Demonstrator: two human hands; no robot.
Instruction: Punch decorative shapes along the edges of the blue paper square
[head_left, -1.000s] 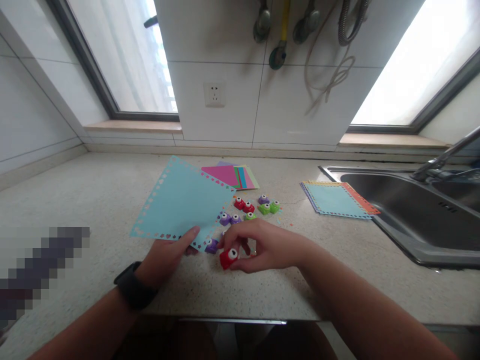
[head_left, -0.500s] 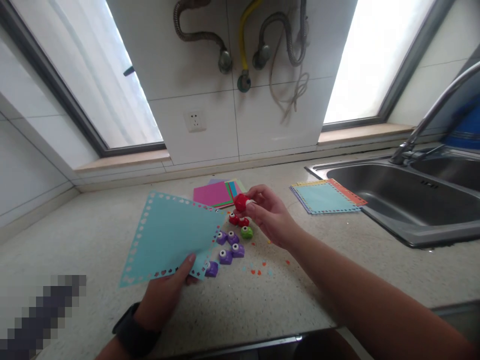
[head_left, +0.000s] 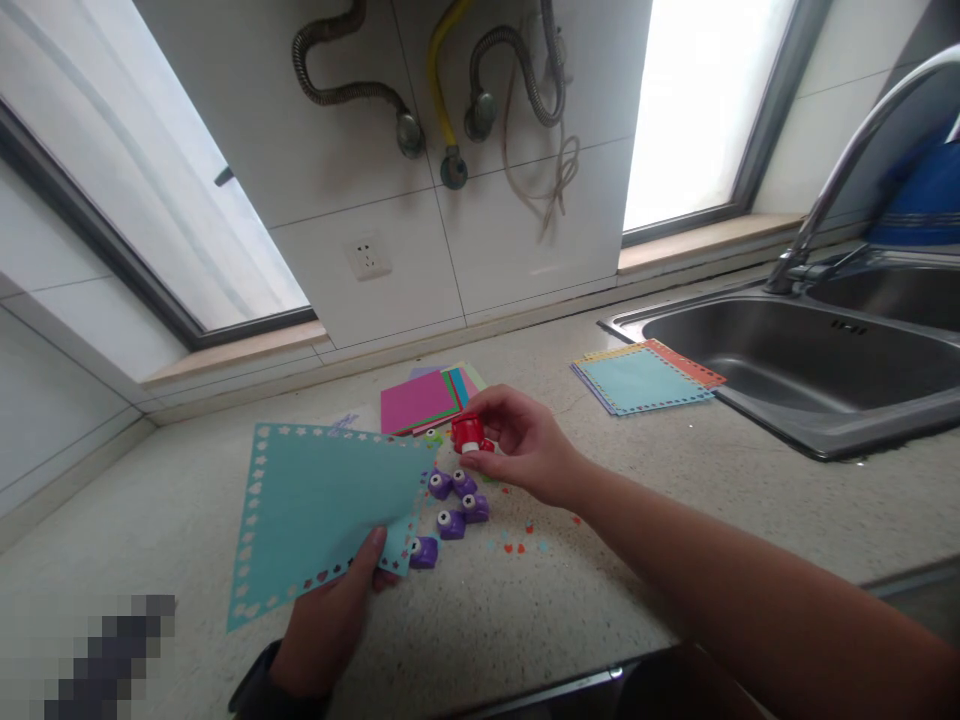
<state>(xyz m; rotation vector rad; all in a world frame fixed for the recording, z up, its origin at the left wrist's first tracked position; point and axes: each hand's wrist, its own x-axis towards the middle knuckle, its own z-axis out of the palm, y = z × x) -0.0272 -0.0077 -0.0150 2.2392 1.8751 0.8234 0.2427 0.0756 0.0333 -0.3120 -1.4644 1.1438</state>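
Observation:
My left hand [head_left: 337, 605] pinches the lower right corner of a turquoise sheet of paper [head_left: 330, 510], thumb on top. Small shapes are punched all along the sheet's edges. Between the thumb and fingers of my right hand [head_left: 525, 440] is a red craft punch [head_left: 468, 433] with a white part facing down. It is just right of the sheet, apart from it. Several purple craft punches [head_left: 451, 522] stand on the counter below it. A green punch [head_left: 433, 437] shows beside the sheet's upper right corner; other punches are partly hidden by my right hand.
Behind the punches lies a stack of coloured paper, magenta on top [head_left: 416, 400]. Punched sheets [head_left: 645, 380] are piled near the steel sink [head_left: 750, 340] at right. Small paper cut-outs [head_left: 514, 548] are scattered on the speckled counter [head_left: 600, 600].
The view has tilted and shifted. My right hand has lowered slightly and turned the red punch, so its white part now faces down. The turquoise sheet has swung a little lower.

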